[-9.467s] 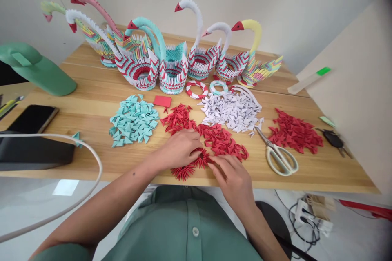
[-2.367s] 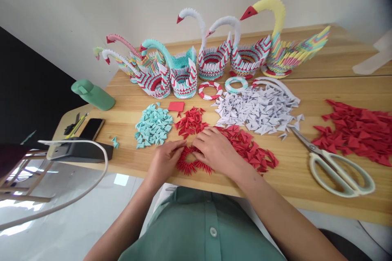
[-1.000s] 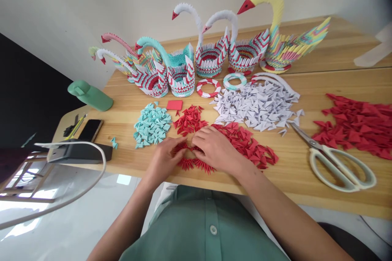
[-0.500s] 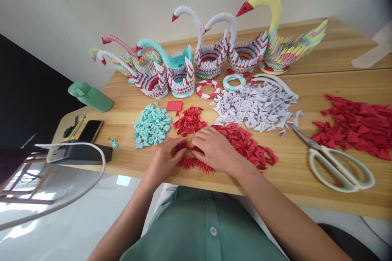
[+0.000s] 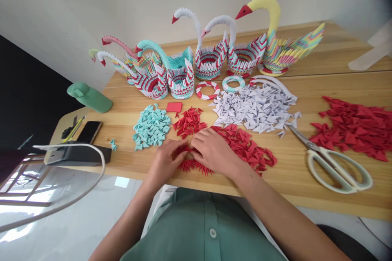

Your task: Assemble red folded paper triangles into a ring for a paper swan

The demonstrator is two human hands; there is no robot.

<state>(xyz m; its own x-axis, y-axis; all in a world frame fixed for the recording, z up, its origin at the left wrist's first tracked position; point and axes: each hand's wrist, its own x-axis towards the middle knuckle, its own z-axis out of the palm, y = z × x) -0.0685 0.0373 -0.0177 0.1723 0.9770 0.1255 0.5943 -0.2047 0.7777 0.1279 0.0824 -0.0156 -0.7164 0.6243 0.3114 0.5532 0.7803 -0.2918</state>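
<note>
A spiky ring of folded red paper pieces (image 5: 200, 166) lies at the table's near edge, partly covered by my fingers. My left hand (image 5: 165, 158) grips its left side, thumb and fingers pinched together. Across from it, my right hand (image 5: 212, 150) curls its fingers over the right side of the same ring. The fingertips nearly meet, and what sits between them is hidden. Just beyond my hands is a small pile of red paper triangles (image 5: 189, 121). A larger red triangle pile (image 5: 248, 147) spreads right beside my right hand.
Teal triangles (image 5: 151, 127) lie left, white triangles (image 5: 257, 108) behind right. Scissors (image 5: 333, 167) and another red pile (image 5: 358, 128) are at right. Paper swans (image 5: 180, 77) and two paper rings (image 5: 208, 90) stand behind. A green bottle (image 5: 90, 97) and phone (image 5: 89, 132) are left.
The view has shifted very slightly. Both hands stay on the red paper ring, with only small finger movement.
</note>
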